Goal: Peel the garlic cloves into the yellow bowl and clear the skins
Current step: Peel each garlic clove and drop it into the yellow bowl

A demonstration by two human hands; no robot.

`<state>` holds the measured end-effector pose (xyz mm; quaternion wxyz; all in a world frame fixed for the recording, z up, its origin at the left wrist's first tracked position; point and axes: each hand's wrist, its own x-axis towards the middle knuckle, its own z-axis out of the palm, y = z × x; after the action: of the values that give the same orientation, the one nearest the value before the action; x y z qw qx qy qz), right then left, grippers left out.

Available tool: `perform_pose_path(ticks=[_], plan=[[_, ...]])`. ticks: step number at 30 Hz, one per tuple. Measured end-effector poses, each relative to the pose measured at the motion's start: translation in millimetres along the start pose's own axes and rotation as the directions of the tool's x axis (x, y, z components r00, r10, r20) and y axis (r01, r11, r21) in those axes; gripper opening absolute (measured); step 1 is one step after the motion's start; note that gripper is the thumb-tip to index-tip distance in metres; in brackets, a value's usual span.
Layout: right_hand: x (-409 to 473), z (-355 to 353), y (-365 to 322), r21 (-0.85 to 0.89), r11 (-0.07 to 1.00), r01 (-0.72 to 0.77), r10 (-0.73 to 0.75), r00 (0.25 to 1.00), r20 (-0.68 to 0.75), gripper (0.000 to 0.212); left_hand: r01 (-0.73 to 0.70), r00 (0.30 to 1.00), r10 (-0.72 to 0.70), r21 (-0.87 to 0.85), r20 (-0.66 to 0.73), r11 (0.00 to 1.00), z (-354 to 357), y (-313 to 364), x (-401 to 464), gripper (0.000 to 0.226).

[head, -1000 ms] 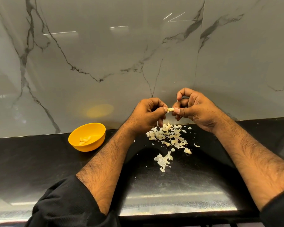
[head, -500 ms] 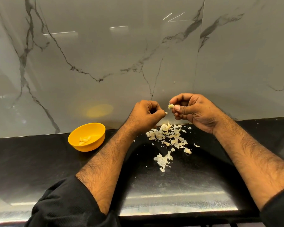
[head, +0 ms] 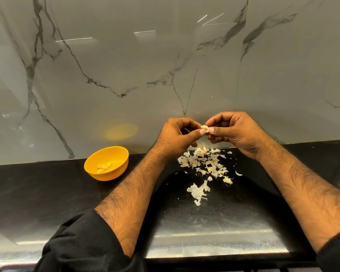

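A small pale garlic clove is held up in front of the marble wall, above the counter. My left hand and my right hand meet at it, both pinching it between thumb and fingertips. Directly below them a scatter of papery garlic skins lies on the black counter, with a larger torn skin nearer to me. The yellow bowl stands to the left by the wall and holds a few peeled cloves.
The black countertop runs left to right, backed by a glossy grey marble wall. Its front edge lies near me between my forearms. Black sleeves cover both upper arms.
My hands had pulled slightly apart, the clove staying with the right hand. Now they have come back together and both pinch the clove again.
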<state>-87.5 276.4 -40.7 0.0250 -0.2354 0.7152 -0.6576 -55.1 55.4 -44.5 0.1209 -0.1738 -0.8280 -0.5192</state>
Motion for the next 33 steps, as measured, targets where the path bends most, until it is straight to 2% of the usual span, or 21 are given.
perform_pose_path(ticks=[6, 14, 20, 33], plan=[[2, 7, 3, -0.211, 0.977, 0.0, -0.008, 0.999, -0.037, 0.012, -0.044, 0.998, 0.046, 0.049, -0.031, 0.998, 1, -4, 2, 0.015], [4, 10, 4, -0.273, 0.956, -0.105, 0.091, 0.994, -0.063, 0.013, -0.097, 0.991, 0.109, 0.153, -0.078, 0.984, 3, -9, 3, 0.011], [2, 7, 0, -0.226, 0.973, -0.055, 0.056, 0.998, -0.002, 0.016, -0.075, 0.989, 0.09, 0.135, -0.114, 0.988, 2, -12, 4, 0.011], [2, 8, -2, -0.205, 0.977, -0.064, 0.059, 0.998, -0.029, 0.013, -0.078, 0.988, 0.093, 0.117, -0.121, 0.99, 1, -6, 2, 0.008]])
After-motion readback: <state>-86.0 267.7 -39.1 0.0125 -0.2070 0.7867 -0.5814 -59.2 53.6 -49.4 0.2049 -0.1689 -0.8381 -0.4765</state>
